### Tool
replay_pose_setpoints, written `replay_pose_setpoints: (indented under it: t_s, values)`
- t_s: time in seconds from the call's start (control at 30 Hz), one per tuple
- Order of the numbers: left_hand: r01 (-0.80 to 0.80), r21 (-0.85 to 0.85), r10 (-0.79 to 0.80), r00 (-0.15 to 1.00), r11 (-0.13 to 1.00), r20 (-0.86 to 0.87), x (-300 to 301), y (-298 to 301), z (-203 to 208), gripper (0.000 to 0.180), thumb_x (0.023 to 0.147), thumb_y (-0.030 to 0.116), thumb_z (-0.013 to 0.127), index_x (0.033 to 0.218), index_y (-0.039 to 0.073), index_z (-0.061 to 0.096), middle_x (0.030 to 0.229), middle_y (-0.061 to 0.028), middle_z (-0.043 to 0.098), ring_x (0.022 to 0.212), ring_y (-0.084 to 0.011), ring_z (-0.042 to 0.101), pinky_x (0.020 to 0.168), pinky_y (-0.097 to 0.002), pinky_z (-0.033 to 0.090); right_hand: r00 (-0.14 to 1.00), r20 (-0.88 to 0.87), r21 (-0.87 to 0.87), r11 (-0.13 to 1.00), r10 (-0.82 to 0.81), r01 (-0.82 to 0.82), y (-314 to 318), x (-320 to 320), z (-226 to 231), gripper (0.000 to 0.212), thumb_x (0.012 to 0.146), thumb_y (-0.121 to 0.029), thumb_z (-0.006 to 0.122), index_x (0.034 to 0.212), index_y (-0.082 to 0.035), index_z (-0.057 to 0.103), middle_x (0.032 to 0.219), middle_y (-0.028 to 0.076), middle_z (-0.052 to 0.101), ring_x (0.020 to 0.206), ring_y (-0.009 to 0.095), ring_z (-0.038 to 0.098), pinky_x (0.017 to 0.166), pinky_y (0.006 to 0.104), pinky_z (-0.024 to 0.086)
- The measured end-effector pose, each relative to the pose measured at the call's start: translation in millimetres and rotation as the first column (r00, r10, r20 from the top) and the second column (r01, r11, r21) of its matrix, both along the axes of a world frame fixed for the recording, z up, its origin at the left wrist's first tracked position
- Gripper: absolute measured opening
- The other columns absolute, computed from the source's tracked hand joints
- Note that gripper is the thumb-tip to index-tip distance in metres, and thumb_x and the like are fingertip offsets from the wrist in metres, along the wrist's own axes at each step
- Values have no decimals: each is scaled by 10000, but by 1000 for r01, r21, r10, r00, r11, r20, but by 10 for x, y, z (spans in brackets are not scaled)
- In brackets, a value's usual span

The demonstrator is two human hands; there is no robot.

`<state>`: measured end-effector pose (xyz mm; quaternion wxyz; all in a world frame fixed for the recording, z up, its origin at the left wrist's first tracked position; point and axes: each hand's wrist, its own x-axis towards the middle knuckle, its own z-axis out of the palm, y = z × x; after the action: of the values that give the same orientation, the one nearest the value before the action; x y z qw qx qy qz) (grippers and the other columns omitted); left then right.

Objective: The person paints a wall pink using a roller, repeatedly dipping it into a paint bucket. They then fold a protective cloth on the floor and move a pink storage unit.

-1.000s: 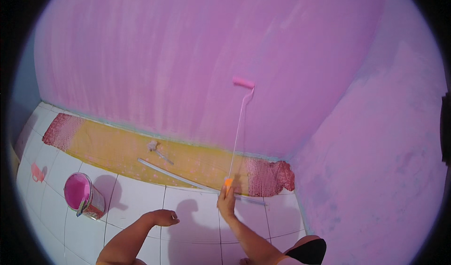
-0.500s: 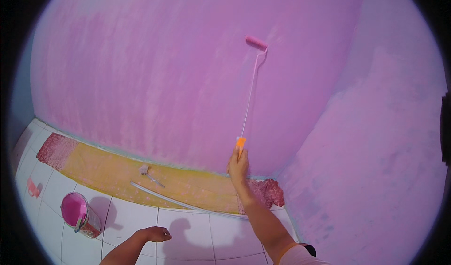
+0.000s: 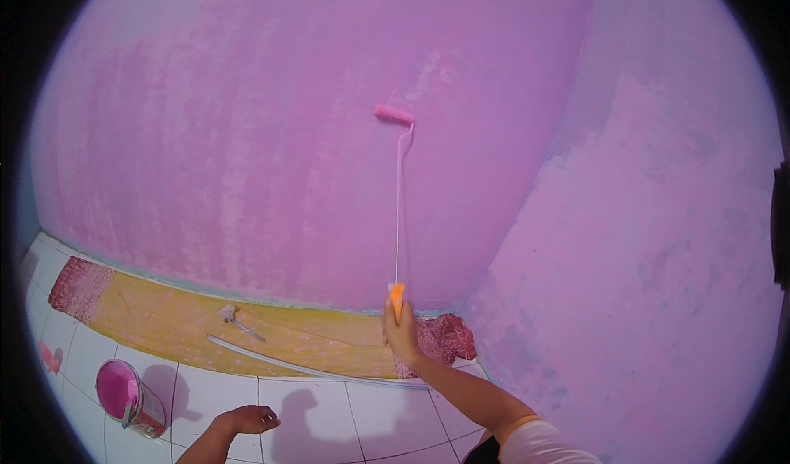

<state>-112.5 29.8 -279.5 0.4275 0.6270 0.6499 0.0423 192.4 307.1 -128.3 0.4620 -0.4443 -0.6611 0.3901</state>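
Note:
My right hand (image 3: pixel 401 332) is closed around the orange handle of a paint roller (image 3: pixel 394 116). The roller's long thin rod runs upward, and its pink sleeve rests against the pink-purple wall (image 3: pixel 247 135). Lighter, wet-looking streaks mark the wall just above the sleeve. Low over the white floor tiles, my left hand (image 3: pixel 253 419) hangs with its fingers curled in, and nothing shows in them. Nearest to that hand is a paint bucket (image 3: pixel 146 410), standing to its left with bright pink paint inside.
A yellow cloth (image 3: pixel 164 316) with dark red ends lies along the wall's foot, spotted with paint. On it are a small brush-like tool (image 3: pixel 239 321) and a long pale strip (image 3: pixel 280 365). A patchy side wall (image 3: pixel 625 283) meets the painted wall at right. A pinkish object (image 3: pixel 49 357) lies far left.
The roller sleeve has come down the wall and to the left in view, with my right hand lower too. The whole view has shifted somewhat. My left hand stays curled near the floor.

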Motion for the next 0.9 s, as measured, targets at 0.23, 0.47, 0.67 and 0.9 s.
replay_pose_setpoints:
  t_s: [0.23, 0.47, 0.67, 0.9]
  values:
    - [-59, 69, 62, 997, 996, -48, -33, -57, 251, 651, 978, 595, 534, 1367, 77, 601, 1305, -155, 675, 1231, -342, 619, 1051, -416, 485, 958, 283, 183, 979, 39, -94, -168, 782, -99, 349, 1006, -368, 639, 1050, -36, 539, 779, 92, 573, 664, 222, 617, 610, 393, 495]
    - [-48, 89, 52, 998, 995, -37, 172, -134, 599, 611, 984, 561, 553, 1341, 69, 619, 1264, -154, 693, 1193, -336, 640, 1034, -407, 497, 890, 435, 130, 968, 139, -215, -566, 1252, -315, 291, 967, -269, 687, 1054, -27, 550, 817, 103, 579, 772, 224, 614, 671, 400, 474]
    - [-59, 189, 57, 998, 980, 15, 316, -205, 967, 565, 981, 516, 591, 1281, 41, 651, 1145, -157, 727, 1068, -316, 686, 950, -396, 535, 825, 515, 67, 949, 232, -308, -677, 1223, -424, 324, 963, -296, 712, 1040, -25, 552, 812, 117, 588, 748, 235, 600, 663, 397, 468]
    - [-48, 332, 35, 998, 942, 45, 542, -302, 1389, 497, 997, 438, 610, 1254, 14, 648, 1138, -194, 701, 1043, -319, 690, 934, -399, 541, 838, 393, 113, 884, 379, -454, -721, 1134, -407, 331, 939, -291, 743, 1054, -21, 590, 839, 178, 635, 723, 273, 625, 655, 409, 484]
